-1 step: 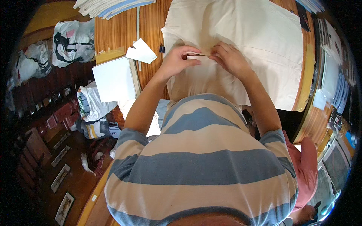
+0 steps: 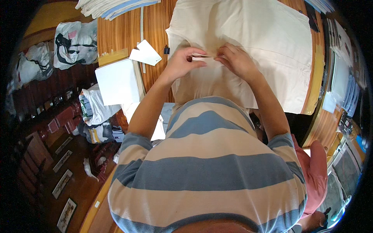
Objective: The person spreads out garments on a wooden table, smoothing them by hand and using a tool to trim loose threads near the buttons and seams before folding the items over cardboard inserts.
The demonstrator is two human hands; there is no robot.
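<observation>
A large cream cloth garment [image 2: 279, 58] lies spread over the wooden table in front of me. Above its left part my left hand [image 2: 184, 63] is curved, thumb and forefinger apart on either side of a thin pale strip with a dark edge [image 2: 203, 56]. I cannot make out exactly what the strip is. My right hand [image 2: 237, 61] pinches its right end between thumb and fingertips; the other fingers curl over the cloth. Left of the garment's edge sits a small black clip [image 2: 166, 50].
White card pieces [image 2: 147, 53] and a stack of white sheets [image 2: 118, 82] lie on the table's left side. Folded cloths [image 2: 118, 7] are piled at the far left. Bags [image 2: 75, 44] stand beyond the table's left edge. A person in a red top [image 2: 314, 174] is close on my right.
</observation>
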